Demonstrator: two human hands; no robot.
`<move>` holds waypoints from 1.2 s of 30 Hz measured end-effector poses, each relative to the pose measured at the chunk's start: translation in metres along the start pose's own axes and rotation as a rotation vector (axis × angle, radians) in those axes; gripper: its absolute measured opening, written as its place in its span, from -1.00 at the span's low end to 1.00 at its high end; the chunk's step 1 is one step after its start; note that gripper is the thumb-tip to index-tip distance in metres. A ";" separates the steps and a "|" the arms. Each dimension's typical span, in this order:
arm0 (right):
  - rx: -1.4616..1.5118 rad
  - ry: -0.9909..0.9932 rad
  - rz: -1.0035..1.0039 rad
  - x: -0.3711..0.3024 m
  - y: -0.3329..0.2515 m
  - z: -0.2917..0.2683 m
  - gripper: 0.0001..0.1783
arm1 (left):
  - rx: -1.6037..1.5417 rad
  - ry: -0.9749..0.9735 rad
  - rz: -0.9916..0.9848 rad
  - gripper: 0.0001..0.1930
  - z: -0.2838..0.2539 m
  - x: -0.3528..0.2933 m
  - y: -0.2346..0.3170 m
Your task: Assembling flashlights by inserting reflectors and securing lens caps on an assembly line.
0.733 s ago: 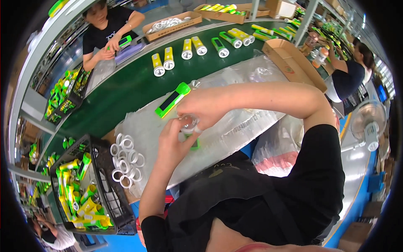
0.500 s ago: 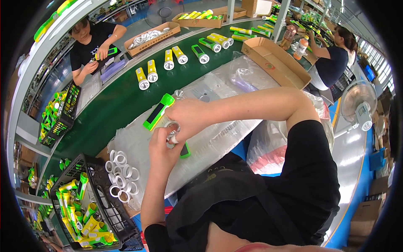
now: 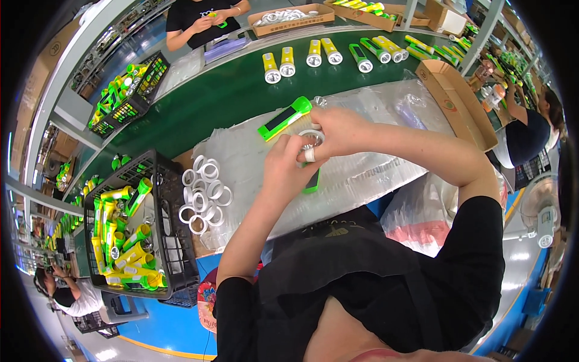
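My left hand [image 3: 283,168] and my right hand [image 3: 341,130] meet over the plastic-covered bench, both closed around one flashlight. Its green body [image 3: 312,182] shows below my fingers, and a white ring [image 3: 319,136] sits around its shiny head. My left fingers wrap the flashlight near the head, while my right fingers press at the ring. A white band [image 3: 310,155] circles one finger. Just beyond my hands lies a green and yellow flashlight [image 3: 283,120] with a dark panel. Beside it is a small clear reflector cup [image 3: 321,101], partly behind my right hand.
Loose white rings [image 3: 210,172] lie left of my hands. A black crate [image 3: 164,226] of flashlight bodies stands at the near left. Finished-looking flashlights [image 3: 287,60] stand along the green belt [image 3: 199,105]. An open cardboard tray [image 3: 458,108] is at right; a co-worker [image 3: 208,24] sits opposite.
My view has swung left, so the bench and hands appear farther right and higher. Both hands stay closed on the flashlight and ring. The co-worker opposite still handles a flashlight.
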State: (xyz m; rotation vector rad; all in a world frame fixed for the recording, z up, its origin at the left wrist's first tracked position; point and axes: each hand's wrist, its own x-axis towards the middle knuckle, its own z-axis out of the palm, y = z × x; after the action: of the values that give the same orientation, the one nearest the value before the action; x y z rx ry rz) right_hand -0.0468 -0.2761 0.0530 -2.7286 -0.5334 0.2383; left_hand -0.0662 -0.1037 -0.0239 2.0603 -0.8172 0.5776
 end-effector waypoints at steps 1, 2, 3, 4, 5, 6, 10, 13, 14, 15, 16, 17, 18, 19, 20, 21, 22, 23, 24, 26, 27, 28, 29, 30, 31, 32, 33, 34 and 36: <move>0.003 -0.006 -0.011 0.001 0.002 -0.004 -0.15 | 0.009 0.003 -0.008 -0.54 0.000 0.000 -0.002; 0.039 -0.040 -0.032 -0.001 -0.005 -0.016 -0.18 | -0.018 0.020 -0.015 -0.56 -0.001 -0.001 -0.005; 0.074 -0.065 -0.038 -0.004 -0.005 -0.026 -0.21 | -0.055 0.030 -0.009 -0.58 0.000 0.000 -0.005; 0.241 0.301 -0.486 0.012 0.032 0.004 -0.22 | -0.054 0.027 -0.011 -0.58 0.000 0.001 -0.003; 0.247 0.291 -0.492 0.013 0.027 0.003 -0.22 | -0.082 0.041 0.021 -0.57 -0.001 0.002 -0.002; 0.103 0.132 -0.378 0.008 0.016 -0.001 -0.24 | -0.102 0.055 0.060 -0.56 -0.002 0.002 -0.001; -0.216 -0.048 -0.076 0.008 -0.014 -0.020 -0.36 | -0.095 0.021 -0.025 -0.55 -0.002 0.003 -0.006; -0.140 0.019 -0.276 0.014 0.008 -0.011 -0.38 | -0.099 0.047 0.009 -0.54 0.000 0.002 -0.007; -0.035 0.078 -0.456 0.015 0.007 -0.008 -0.37 | -0.108 0.021 -0.027 -0.54 -0.001 0.000 -0.006; -0.087 0.074 -0.290 0.012 0.003 -0.003 -0.39 | -0.116 -0.005 -0.062 -0.54 -0.002 -0.002 -0.007; -0.082 0.070 -0.295 0.010 -0.001 0.003 -0.39 | -0.111 -0.007 -0.069 -0.54 -0.003 -0.003 -0.008; -0.041 0.124 -0.172 0.010 -0.003 0.008 -0.43 | -0.125 0.017 -0.036 -0.54 -0.003 0.000 -0.011; 0.000 0.177 -0.049 0.010 -0.004 0.013 -0.46 | -0.138 0.040 -0.002 -0.54 -0.003 0.002 -0.013; 0.000 0.178 -0.051 0.009 -0.002 0.017 -0.46 | -0.136 0.041 -0.002 -0.54 -0.003 0.001 -0.016; 0.075 0.243 -0.152 0.006 0.001 0.020 -0.45 | -0.130 0.043 -0.003 -0.54 -0.003 0.001 -0.018; 0.152 0.304 -0.244 0.003 0.009 0.025 -0.43 | -0.131 0.038 -0.008 -0.54 -0.001 0.000 -0.017; 0.167 0.360 -0.438 0.006 0.026 0.033 -0.33 | -0.132 0.035 -0.009 -0.54 0.000 0.000 -0.015; 0.176 0.357 -0.436 0.008 0.026 0.030 -0.33 | -0.121 0.031 0.002 -0.56 -0.003 -0.001 -0.013; 0.234 0.304 -0.488 0.008 0.023 0.024 -0.31 | -0.111 0.028 0.015 -0.58 -0.005 -0.003 -0.011; 0.263 0.271 -0.465 0.008 0.019 0.026 -0.25 | -0.097 0.029 -0.006 -0.58 -0.004 -0.003 -0.012; 0.266 0.267 -0.465 0.009 0.018 0.037 -0.25 | -0.081 0.036 -0.021 -0.59 -0.003 -0.002 -0.012; 0.321 0.430 -0.420 0.009 0.017 0.053 -0.24 | -0.094 0.036 -0.001 -0.59 -0.004 -0.002 -0.013; 0.370 0.600 -0.384 0.011 0.017 0.064 -0.22 | -0.086 0.045 0.006 -0.59 -0.003 -0.001 -0.017; 0.555 0.556 -0.328 0.005 0.017 0.073 -0.13 | -0.106 0.059 0.004 -0.59 -0.002 -0.006 -0.023; 0.754 0.572 -0.305 0.001 0.023 0.098 -0.08 | -0.129 0.066 0.006 -0.58 -0.002 -0.009 -0.023; 0.956 0.580 -0.289 0.002 0.029 0.128 -0.03 | -0.157 0.064 0.001 -0.56 -0.004 -0.010 -0.021; 1.093 0.489 -0.283 -0.002 0.024 0.151 0.03 | -0.176 0.071 -0.009 -0.54 -0.006 -0.012 -0.022; 1.015 0.411 -0.163 -0.011 0.011 0.156 0.01 | -0.200 0.072 -0.024 -0.52 -0.008 -0.017 -0.024; 0.947 0.502 -0.023 -0.016 -0.015 0.175 -0.21 | -0.277 0.066 -0.021 -0.54 -0.009 -0.019 -0.025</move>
State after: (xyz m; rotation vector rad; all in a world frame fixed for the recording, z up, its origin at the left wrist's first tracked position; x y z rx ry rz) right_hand -0.1060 -0.2154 -0.1015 -1.7558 -0.2126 -0.1716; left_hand -0.0616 -0.0783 -0.0439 1.7861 -0.7892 0.4881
